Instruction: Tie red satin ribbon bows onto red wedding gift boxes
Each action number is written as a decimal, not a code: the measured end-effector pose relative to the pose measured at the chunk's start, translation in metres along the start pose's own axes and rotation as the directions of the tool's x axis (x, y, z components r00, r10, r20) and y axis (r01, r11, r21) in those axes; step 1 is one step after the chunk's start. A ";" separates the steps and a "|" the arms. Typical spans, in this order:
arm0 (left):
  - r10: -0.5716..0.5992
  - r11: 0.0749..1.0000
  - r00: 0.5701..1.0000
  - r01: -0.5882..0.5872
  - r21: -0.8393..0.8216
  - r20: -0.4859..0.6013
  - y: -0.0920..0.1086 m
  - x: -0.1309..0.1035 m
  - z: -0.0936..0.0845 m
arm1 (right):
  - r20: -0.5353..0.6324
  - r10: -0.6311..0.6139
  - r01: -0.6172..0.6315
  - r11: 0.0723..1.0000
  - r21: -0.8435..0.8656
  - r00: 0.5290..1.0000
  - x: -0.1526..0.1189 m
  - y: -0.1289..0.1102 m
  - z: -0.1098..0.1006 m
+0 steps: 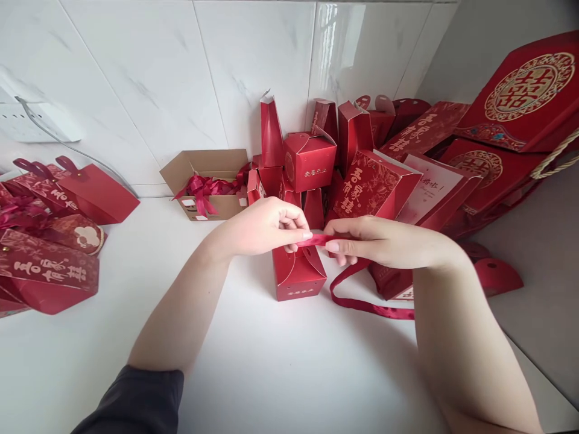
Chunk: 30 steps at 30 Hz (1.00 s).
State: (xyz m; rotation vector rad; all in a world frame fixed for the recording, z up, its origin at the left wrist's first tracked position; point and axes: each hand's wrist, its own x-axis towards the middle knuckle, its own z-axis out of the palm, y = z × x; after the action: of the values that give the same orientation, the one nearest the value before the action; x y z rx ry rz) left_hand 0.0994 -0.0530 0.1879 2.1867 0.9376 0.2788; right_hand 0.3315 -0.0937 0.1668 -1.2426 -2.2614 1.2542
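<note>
A dark red satin ribbon (375,308) is stretched between my two hands, and its loose length curves down to the right onto the white table. My left hand (271,226) pinches one part of it between thumb and fingers. Close beside it on the right, my right hand (375,241) grips the ribbon too, thumb against fingers. Just below the hands stands a small red box (299,280) with folded top flaps and gold lettering on its front. The hands partly hide its top.
Many red boxes (310,161) are piled behind and to the right. An open cardboard box (212,211) with red ribbons stands at the back wall. Red gift bags (97,196) lie at the left, near a wall socket (36,122) with a cable.
</note>
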 end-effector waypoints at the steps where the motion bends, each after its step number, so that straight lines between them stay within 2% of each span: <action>1: 0.009 1.000 1.000 -0.009 0.000 0.007 0.000 0.001 0.001 | -0.007 -0.033 0.033 0.999 0.028 0.999 0.002 -0.001 0.002; 4: 0.026 0.999 0.999 -0.027 0.038 0.019 0.000 0.002 0.004 | -0.051 -0.063 0.063 0.998 0.003 0.997 0.009 -0.004 0.007; 8: 0.015 0.983 1.000 -0.009 0.184 -0.027 -0.007 0.003 0.003 | -0.094 0.041 -0.051 0.993 -0.102 0.995 0.010 0.000 0.006; 12: -0.070 0.945 0.996 0.050 0.323 0.052 -0.015 0.007 0.005 | -0.123 0.113 -0.134 0.975 -0.178 0.986 0.014 0.007 0.004; 20: -0.166 0.952 0.982 0.135 0.274 0.094 -0.020 0.016 0.013 | -0.062 0.170 -0.180 0.950 -0.253 0.983 0.023 0.009 0.011; 30: -0.183 0.918 0.979 0.136 0.373 0.091 -0.022 0.020 0.013 | -0.040 0.185 -0.190 0.953 -0.236 0.982 0.020 0.012 0.007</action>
State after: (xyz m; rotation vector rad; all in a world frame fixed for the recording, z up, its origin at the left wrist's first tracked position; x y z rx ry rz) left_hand 0.1073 -0.0357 0.1619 2.4087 1.1640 -0.1219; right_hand 0.3217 -0.0788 0.1501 -1.5797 -2.3832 1.0457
